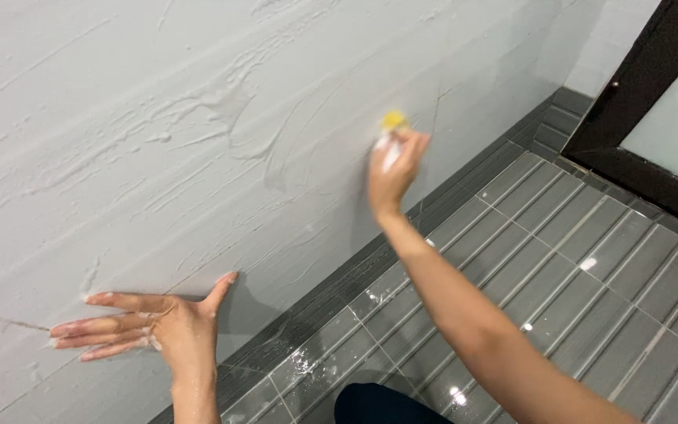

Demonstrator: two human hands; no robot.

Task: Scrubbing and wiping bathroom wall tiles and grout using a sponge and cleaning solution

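Observation:
My right hand (394,169) is closed around a yellow sponge (393,122) and presses it against the pale grey tiled wall (158,94). White soapy foam clings to the sponge and my fingers. Smeared foam streaks (221,102) cover the wall to the left of the sponge. My left hand (154,322) lies flat on the wall lower down, fingers spread and pointing left, with bits of foam on them.
Glossy grey floor tiles (574,267) with wet spots stretch to the right below a dark grey skirting strip (370,267). A dark-framed door with frosted glass (668,110) stands at the upper right. My dark-clothed knee (382,404) shows at the bottom.

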